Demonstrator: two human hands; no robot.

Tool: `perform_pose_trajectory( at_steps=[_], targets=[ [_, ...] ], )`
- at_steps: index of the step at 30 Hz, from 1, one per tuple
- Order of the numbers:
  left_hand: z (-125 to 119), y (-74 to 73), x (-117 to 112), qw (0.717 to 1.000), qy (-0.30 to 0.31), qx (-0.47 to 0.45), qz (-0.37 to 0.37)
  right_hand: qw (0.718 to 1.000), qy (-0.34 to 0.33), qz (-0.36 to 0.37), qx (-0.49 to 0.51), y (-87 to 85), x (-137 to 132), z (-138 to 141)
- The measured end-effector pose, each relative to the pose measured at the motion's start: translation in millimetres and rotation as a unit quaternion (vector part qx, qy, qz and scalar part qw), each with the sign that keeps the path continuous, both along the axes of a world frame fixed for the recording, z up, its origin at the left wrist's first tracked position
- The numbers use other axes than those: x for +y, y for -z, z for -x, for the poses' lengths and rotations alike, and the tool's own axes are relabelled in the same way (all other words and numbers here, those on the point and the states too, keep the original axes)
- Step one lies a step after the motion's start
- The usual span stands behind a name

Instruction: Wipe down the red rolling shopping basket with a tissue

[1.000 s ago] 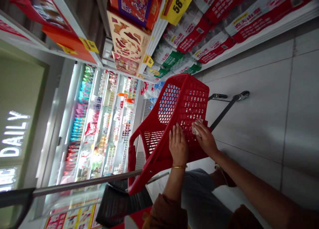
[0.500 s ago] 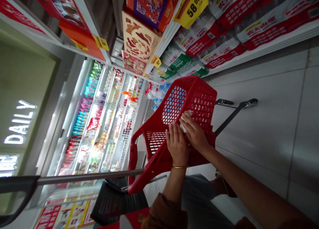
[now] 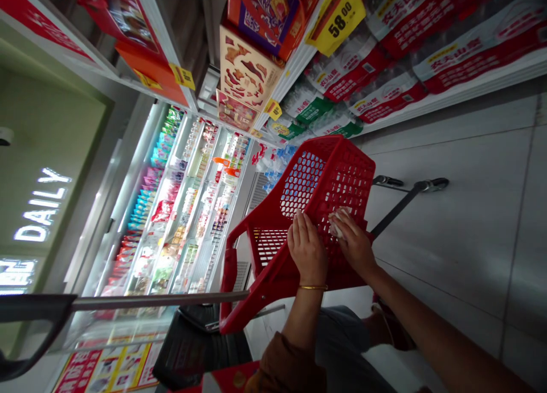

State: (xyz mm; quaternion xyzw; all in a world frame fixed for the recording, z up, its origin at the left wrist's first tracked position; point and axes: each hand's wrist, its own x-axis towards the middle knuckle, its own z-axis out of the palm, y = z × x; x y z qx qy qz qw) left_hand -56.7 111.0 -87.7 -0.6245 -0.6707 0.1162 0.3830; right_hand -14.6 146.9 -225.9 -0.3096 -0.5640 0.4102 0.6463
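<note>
The red plastic shopping basket point(image 3: 346, 179) sat just below the middle of the head view, tilted hard by the camera's roll, with its perforated walls reaching toward 1 o'clock. The left hand point(image 3: 306, 250), a gold bangle point(image 3: 313, 287) at its wrist, lay flat on the basket's red wall, its fingers extended and close together, gripping nothing that could be seen. Just beside it, the right hand point(image 3: 354, 246) had its fingers point(image 3: 348, 225) curled over a crumpled white tissue point(image 3: 339, 222), which it pressed against the mesh; the material looked like tissue, though it was too small to be sure. A brown sleeve point(image 3: 290, 367) showed at 6 o'clock, with grey trousers point(image 3: 342, 339) just beyond it at about 5 o'clock. Tall shelves stacked with wrapped bottled-water packs point(image 3: 363, 68) ran along 1 o'clock, beneath a yellow 58.00 price tag point(image 3: 335, 18). A lit refrigerated display case point(image 3: 175, 205) full of packaged goods stood at 9 o'clock. Pale floor tiles point(image 3: 453, 250) filled 3 o'clock, crossed by a dark metal cart frame point(image 3: 395, 213) ending in a small caster point(image 3: 431, 184). A long metal bar point(image 3: 158, 301) stretched toward 8 o'clock.
</note>
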Motion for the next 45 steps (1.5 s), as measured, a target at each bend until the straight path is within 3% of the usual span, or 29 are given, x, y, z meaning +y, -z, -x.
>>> perform_pose_trajectory(
  at_steps=[3, 8, 11, 17, 22, 27, 34, 40, 45],
  targets=[
    [-1.0, -1.7, 2.7, 1.000, -0.004, -0.013, -0.018, 1.000, -0.003, -0.009, 0.030, -15.9, 4.9, -3.9],
    [-3.8, -0.9, 5.3, 0.998, -0.007, -0.038, -0.049, 0.993, -0.022, -0.088, 0.070, -56.2, 26.1, -5.0],
    [-6.7, 1.3, 7.6, 0.996, -0.008, -0.061, -0.063, 0.989, -0.031, -0.128, 0.072, -67.0, 39.2, -1.4],
    [-8.1, 7.2, 12.5, 0.989, -0.020, -0.108, -0.101, 0.988, -0.056, -0.141, 0.018, -60.4, 50.2, -5.6],
    [-7.7, 13.1, 14.0, 0.982, -0.019, -0.148, -0.119, 0.992, -0.020, -0.125, 0.013, -53.6, 60.5, -13.6],
    [-15.7, 15.7, 16.8, 0.975, -0.014, -0.171, -0.142, 0.990, -0.019, -0.140, -0.021, -58.9, 65.6, -20.0],
    [-26.7, 16.4, 15.6, 0.966, 0.005, -0.204, -0.160, 0.963, -0.078, -0.227, -0.125, -74.8, 68.4, -36.5],
    [-27.1, 14.4, 11.4, 0.964, 0.028, -0.214, -0.152, 0.939, -0.075, -0.215, -0.259, -74.7, 101.7, -56.8],
    [-26.2, 11.3, 8.9, 0.960, 0.031, -0.233, -0.152, 0.925, -0.064, -0.219, -0.304, -81.1, 121.2, -69.4]
  ],
)
